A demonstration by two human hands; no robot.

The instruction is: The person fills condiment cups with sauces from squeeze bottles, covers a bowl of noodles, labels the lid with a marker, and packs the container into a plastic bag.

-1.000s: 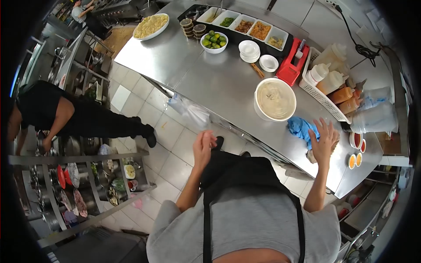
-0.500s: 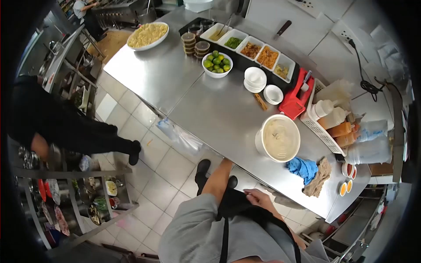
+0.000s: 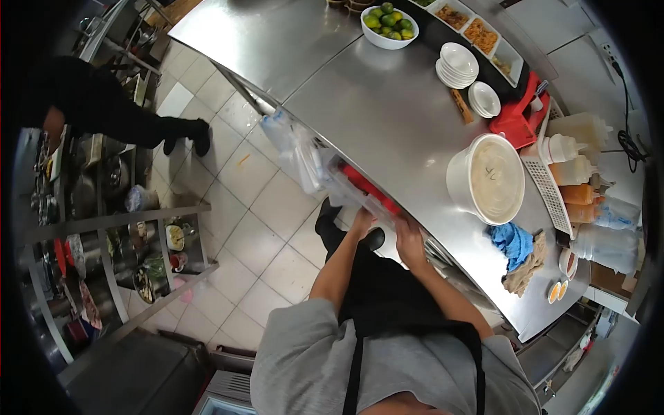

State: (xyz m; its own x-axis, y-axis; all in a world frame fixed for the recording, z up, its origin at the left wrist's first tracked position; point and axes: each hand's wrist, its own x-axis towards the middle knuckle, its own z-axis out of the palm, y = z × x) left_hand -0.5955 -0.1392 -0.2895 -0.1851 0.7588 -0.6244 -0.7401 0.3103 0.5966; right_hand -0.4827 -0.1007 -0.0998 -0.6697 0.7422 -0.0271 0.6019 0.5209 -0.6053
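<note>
Both my hands are low at the counter's front edge, over what looks like a narrow pulled-out drawer (image 3: 379,210) with a grey, partly see-through rim. Something red (image 3: 361,181) shows inside it. My left hand (image 3: 363,223) is at its near side, fingers curled; what they grip is too small to make out. My right hand (image 3: 410,242) is by its right end, close under the counter edge, with its fingers bent and the tips partly hidden. Clear plastic bags (image 3: 296,155) hang from the edge left of my hands.
On the steel counter (image 3: 373,117) stand a lidded white tub (image 3: 486,178), a lime bowl (image 3: 391,43), small white bowls (image 3: 458,63), a red holder (image 3: 515,119), a bottle basket (image 3: 550,187) and cloths (image 3: 512,245). A person in black (image 3: 117,107) stands left, near a shelf rack (image 3: 124,220).
My left hand has come into view and my right hand has moved up to the counter edge. The drawer-like opening with red inside now shows. The view has shifted; the person in black appears higher.
</note>
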